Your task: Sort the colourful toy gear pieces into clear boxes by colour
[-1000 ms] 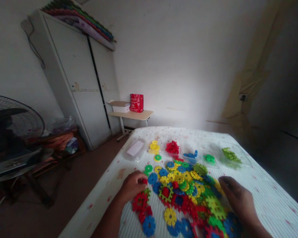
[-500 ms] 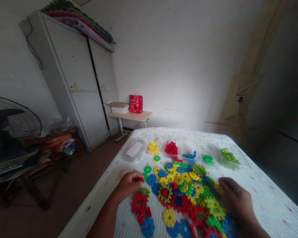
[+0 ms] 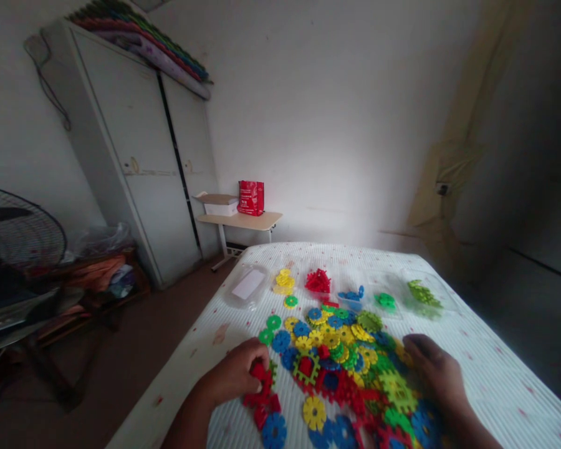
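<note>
My left hand (image 3: 239, 372) is at the left of a heap of plastic toy pieces, its fingers closed on a red building piece (image 3: 260, 377) among other red pieces. A blue notched disc (image 3: 273, 430) lies just below that hand. My right hand (image 3: 437, 373) rests against the right side of the heap, fingers stretched out and touching the pieces, with nothing visible in it. Between the hands are yellow notched discs (image 3: 314, 412), blue discs, green discs and square pieces such as a light green frame (image 3: 306, 368).
Along the far part of the table stand clear tubs with yellow discs (image 3: 284, 282), red pieces (image 3: 318, 282), blue pieces (image 3: 351, 294), green discs (image 3: 385, 302) and light green pieces (image 3: 423, 294). A clear lid (image 3: 236, 299) with a white label lies left of them. A fan (image 3: 23, 231) stands at left.
My left hand has moved down towards me, from above the red square pieces onto them, with its fingers closed. My right hand has stayed at the heap's right side. The view has shifted slightly.
</note>
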`<action>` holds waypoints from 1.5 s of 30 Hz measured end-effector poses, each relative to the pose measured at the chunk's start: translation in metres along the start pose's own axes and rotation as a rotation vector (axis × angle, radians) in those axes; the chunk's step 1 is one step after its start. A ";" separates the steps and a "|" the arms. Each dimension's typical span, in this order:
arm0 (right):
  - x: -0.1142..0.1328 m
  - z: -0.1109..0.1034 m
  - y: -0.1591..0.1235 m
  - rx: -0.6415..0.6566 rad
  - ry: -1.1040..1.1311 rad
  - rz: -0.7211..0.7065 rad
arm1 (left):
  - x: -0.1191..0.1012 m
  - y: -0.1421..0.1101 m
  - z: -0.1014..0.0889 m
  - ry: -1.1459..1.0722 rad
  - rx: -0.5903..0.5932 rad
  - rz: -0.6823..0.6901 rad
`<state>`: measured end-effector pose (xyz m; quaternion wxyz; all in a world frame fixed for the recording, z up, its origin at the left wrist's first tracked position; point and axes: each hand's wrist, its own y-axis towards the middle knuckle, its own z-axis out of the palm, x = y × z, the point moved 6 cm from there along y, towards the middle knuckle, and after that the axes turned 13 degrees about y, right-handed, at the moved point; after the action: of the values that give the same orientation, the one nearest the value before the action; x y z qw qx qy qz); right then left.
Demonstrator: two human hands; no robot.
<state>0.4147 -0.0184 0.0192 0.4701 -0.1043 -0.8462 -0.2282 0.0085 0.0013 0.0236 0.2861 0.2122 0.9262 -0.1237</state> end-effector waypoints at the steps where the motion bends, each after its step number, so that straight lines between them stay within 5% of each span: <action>1: 0.001 0.000 0.000 0.002 0.002 -0.008 | -0.001 0.001 0.001 0.022 -0.010 0.005; 16: 0.004 0.002 -0.003 0.011 -0.020 -0.068 | 0.000 0.000 0.006 0.027 -0.058 -0.003; 23: 0.006 0.004 -0.004 0.038 -0.016 -0.061 | 0.010 -0.001 0.003 -0.170 -0.030 -0.034; 32: 0.007 0.009 -0.004 0.049 -0.005 -0.057 | 0.036 0.012 -0.001 -0.511 -0.200 -0.153; 45: 0.017 0.013 -0.006 0.071 0.005 -0.086 | -0.053 0.111 -0.044 -0.353 -0.504 -0.082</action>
<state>0.3933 -0.0179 0.0255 0.4656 -0.0506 -0.8563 -0.2180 0.0786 0.0969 0.0779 0.4810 0.0720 0.8714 0.0636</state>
